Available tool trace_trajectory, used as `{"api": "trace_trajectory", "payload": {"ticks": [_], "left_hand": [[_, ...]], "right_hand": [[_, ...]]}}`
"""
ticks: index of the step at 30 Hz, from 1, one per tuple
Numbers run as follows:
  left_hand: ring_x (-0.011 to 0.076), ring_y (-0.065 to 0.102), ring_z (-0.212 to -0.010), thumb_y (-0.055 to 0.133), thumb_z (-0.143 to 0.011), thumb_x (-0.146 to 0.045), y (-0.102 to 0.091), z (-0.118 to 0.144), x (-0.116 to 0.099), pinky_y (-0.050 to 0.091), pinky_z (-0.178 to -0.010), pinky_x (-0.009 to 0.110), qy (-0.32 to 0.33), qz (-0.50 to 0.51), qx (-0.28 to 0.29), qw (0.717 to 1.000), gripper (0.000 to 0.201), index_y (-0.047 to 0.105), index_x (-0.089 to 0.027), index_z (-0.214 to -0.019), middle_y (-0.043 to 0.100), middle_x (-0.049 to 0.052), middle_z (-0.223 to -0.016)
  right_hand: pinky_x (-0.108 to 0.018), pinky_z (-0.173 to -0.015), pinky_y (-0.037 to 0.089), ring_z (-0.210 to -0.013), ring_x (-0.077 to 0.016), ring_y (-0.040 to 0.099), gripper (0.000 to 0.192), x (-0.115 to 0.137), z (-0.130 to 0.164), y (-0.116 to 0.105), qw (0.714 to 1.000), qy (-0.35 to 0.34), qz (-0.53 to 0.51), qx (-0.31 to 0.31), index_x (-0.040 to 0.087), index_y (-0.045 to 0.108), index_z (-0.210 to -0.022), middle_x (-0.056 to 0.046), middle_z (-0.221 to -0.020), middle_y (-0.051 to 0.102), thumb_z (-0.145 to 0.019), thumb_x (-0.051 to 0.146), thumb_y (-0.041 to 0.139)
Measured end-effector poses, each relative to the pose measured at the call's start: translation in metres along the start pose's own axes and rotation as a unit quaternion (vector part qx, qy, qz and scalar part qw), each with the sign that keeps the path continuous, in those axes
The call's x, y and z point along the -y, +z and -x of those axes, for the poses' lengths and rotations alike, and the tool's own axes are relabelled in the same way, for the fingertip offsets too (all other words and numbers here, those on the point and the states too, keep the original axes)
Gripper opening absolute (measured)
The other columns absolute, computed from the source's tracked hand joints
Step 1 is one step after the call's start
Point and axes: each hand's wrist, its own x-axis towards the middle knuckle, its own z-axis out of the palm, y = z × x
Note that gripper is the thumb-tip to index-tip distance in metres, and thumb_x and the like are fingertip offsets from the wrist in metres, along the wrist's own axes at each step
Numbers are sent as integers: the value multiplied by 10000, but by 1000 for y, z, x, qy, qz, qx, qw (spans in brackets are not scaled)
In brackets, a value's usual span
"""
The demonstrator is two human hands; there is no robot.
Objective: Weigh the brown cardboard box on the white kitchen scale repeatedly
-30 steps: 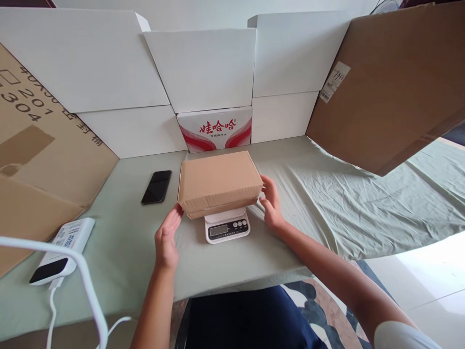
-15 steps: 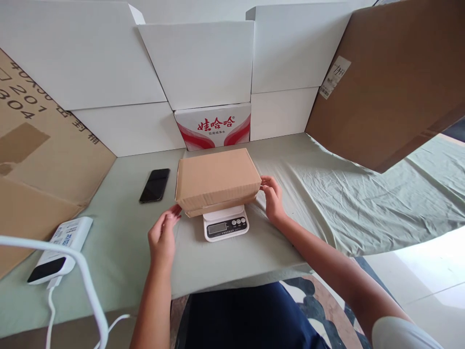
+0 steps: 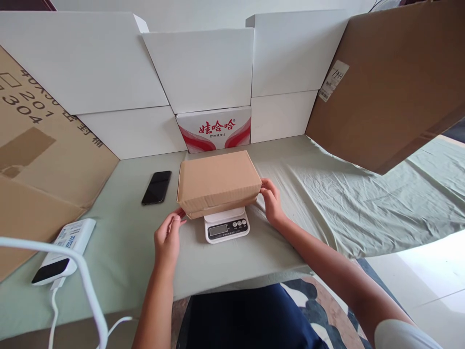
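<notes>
Far left: power bank (image 3: pixel 61 252) with white cable, near edge of the table (image 3: pixel 127 261). Phone (image 3: pixel 156 187), face up, farther in. Your left hand (image 3: pixel 167 237), fingers loosely open, tips at the cardboard box (image 3: pixel 218 182)'s near-left corner. The box sits on the scale (image 3: pixel 227 227), centre. Your right hand (image 3: pixel 271 203), open, fingers touching the box's right end.

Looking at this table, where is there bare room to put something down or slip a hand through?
The widest bare patch is the green cloth right of the cardboard box, under the leaning brown board. A narrower strip lies between the black phone and the white device. It is crowded around the scale, with the left hand and right hand beside the box.
</notes>
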Motion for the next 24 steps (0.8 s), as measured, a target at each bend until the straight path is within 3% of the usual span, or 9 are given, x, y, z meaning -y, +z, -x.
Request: {"api": "trace_trajectory", "payload": {"ticks": [3,8,12,15,20,24], "left_hand": [[311,681,-1098,612,-885,-566,-1,0,1,580,-930,429,2,-9,-3,1000,430,740,-186,-1039,743,117,-1151],[322,648,-1205,626,-885,-541,2,2,-3,561,-970,446,28,22,1,999,499,717,-167,-1203,703,150,-1280],[319,570,-1338,640,-878,-538,8,8,-5,463,-1109,464,23,68,21,997,602,642,-178,-1361,607,154,-1445],[308,566,-1347,651,-873,-526,11,4,-12,427,-1139,460,7,84,20,996,611,628,-188,-1381,601,149,-1454],[279,564,-1345,681,-859,-475,24,-45,-37,434,-1121,420,61,107,29,992,560,620,-230,-1359,630,124,-1413],[230,568,-1327,668,-849,-423,49,-100,-30,441,-1098,364,66,137,35,988,449,619,-269,-1268,646,89,-1369]], "right_hand": [[-391,-907,507,-969,-234,601,215,-5,0,-1,1000,-3,4,9,274,652,-968,-22,-951,660,-806,288,513],[-448,-1015,493,-1200,-271,578,432,-12,0,-1,998,-48,-19,43,329,569,-1293,-33,-1232,647,-894,475,487],[-489,-1099,443,-1345,-301,502,531,-7,7,0,993,-73,-16,90,347,499,-1411,-35,-1459,546,-934,579,468],[-516,-1114,436,-1364,-316,483,557,4,7,3,991,-81,2,102,343,464,-1439,-47,-1511,501,-934,575,507],[-526,-1118,451,-1372,-321,476,615,17,-29,22,987,-117,4,107,322,418,-1450,-63,-1549,460,-904,576,546],[-512,-1154,412,-1395,-304,443,598,3,-73,46,983,-146,8,110,306,397,-1443,-62,-1568,432,-900,518,529]]}}
